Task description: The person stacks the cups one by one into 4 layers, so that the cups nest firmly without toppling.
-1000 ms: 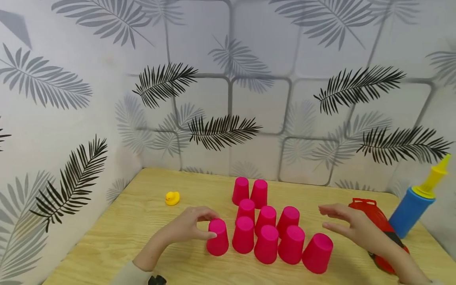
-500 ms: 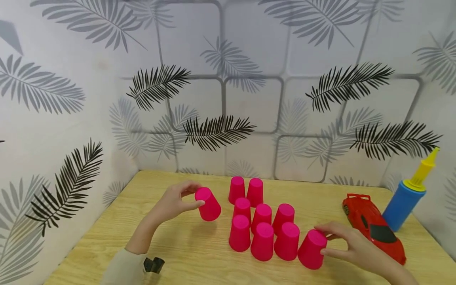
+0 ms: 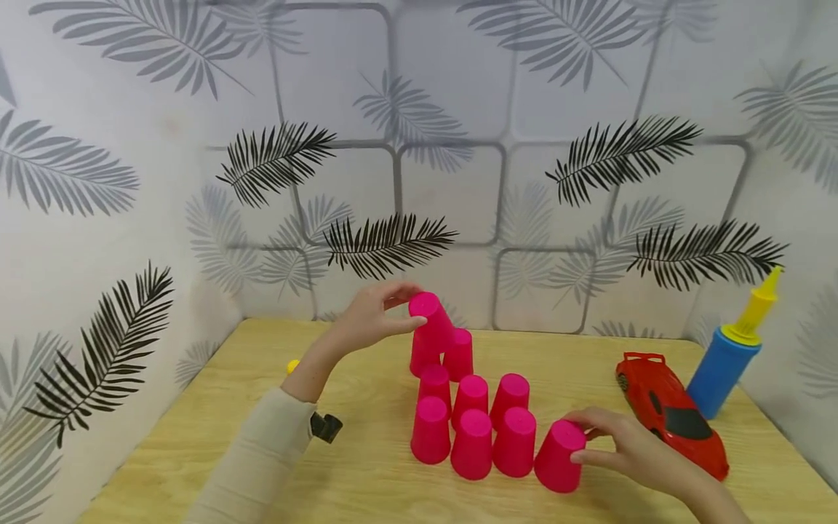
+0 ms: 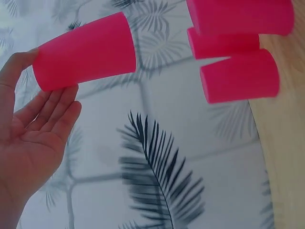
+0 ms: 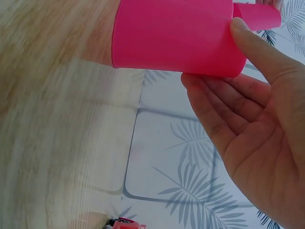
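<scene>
My left hand pinches an upside-down pink cup near its closed end, thumb on one side and fingers on the other. The cup is tilted and raised, overlapping the two back cups in the head view; the left wrist view shows the held cup apart from the others. At the front right, my right hand grips another inverted pink cup by its upper part, also seen as a large pink cup in the right wrist view. Between the hands stand a middle row and a front row of inverted pink cups.
A red toy car lies on the wooden table at the right, beside a blue and yellow hand pump. A yellow toy duck is mostly hidden behind my left forearm. A patterned wall borders the table's back.
My left hand has lifted its cup from the front row's left end and carried it up and back to the rear cups. The right hand has come in and taken hold of the front right cup.
</scene>
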Demonstrator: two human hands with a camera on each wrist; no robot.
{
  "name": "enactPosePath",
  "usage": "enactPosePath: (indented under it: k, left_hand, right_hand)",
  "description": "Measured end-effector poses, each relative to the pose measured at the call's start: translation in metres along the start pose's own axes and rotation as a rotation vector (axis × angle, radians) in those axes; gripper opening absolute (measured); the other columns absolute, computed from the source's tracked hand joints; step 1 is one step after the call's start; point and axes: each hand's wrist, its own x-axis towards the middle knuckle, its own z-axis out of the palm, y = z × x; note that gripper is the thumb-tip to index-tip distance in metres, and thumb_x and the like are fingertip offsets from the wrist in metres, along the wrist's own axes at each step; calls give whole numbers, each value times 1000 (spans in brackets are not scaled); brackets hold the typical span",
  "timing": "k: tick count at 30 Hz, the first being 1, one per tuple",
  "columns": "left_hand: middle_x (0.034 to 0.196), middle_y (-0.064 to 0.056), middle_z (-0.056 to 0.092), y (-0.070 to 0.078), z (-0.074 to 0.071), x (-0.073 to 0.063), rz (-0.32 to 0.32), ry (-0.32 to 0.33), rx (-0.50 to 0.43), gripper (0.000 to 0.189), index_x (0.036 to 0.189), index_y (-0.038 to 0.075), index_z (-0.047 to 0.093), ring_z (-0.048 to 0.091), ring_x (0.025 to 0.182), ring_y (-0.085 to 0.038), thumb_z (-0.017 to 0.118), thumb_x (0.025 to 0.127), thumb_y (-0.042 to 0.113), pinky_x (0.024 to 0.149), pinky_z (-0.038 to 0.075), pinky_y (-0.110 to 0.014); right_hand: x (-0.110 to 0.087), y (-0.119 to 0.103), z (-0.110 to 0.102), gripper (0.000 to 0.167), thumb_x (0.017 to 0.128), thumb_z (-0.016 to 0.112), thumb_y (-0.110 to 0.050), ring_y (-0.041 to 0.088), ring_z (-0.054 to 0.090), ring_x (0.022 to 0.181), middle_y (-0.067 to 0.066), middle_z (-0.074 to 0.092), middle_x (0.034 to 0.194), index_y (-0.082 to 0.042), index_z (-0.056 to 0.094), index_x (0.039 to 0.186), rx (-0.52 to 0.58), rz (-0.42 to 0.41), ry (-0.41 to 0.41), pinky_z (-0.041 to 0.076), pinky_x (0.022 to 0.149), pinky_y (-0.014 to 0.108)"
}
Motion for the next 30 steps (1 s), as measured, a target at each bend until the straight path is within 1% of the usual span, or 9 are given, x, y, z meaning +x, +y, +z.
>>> enactPosePath:
  k: [3,8,11,13,16,21,24,26,30]
  left_hand:
    - [123,-8,65,8,12,24,28,-67,34,45,126,7,60,62,117,-23,75,86,22,105,51,-37]
    - [125,-9,64,13,35,58,55,-161,132,47,126,5,60,62,117,-24,75,86,24,105,51,-37]
    - [126,-10,64,11,49,73,66,-206,168,48,127,4,60,63,118,-25,75,86,24,105,51,-36]
    - [124,-10,66,8,58,80,83,-228,191,45,124,5,61,64,117,-25,75,86,24,104,52,-35]
    - [119,-9,68,3,73,88,82,-258,195,41,120,6,62,65,114,-24,75,86,24,102,53,-34]
    - [113,-10,70,-3,93,95,71,-295,210,37,116,5,64,67,109,-25,76,85,21,98,55,-35]
    - [112,-11,71,-10,100,96,67,-321,249,37,116,4,64,67,108,-26,76,85,20,98,54,-36]
    - [112,-11,70,-13,106,98,65,-342,256,37,116,3,63,66,109,-27,75,86,20,98,54,-37]
    - [114,-11,70,-19,115,102,60,-409,287,37,117,4,62,65,112,-26,75,86,20,100,53,-36]
  right_hand:
    - [0,1,0,42,91,68,-31,-7,60,98,3,70,111,-6,61,125,17,40,-23,59,81,25]
    - [-1,0,0,44,91,67,-34,-5,61,99,4,70,111,-6,61,125,15,34,-14,60,82,29]
    - [-1,1,0,44,91,67,-35,-4,61,99,3,70,111,-7,61,124,20,22,-7,60,82,29]
    - [-2,1,0,44,90,67,-35,-4,62,99,3,70,110,-7,62,124,17,10,1,60,82,30]
    - [-4,2,1,45,90,67,-36,-3,63,98,3,70,109,-6,62,124,11,0,7,61,82,31]
    - [-5,1,-2,46,90,66,-40,0,65,99,0,70,109,-9,62,124,-3,1,6,61,82,33]
    - [-3,-2,-1,46,90,66,-41,0,65,99,-1,70,108,-9,62,124,-5,-5,3,61,83,34]
    - [-3,-3,-2,46,90,66,-40,0,65,98,-1,70,107,-9,62,123,-8,-10,8,61,82,33]
    - [-3,-3,-2,45,90,67,-38,0,66,97,-1,71,106,-7,62,122,-16,-24,20,61,81,32]
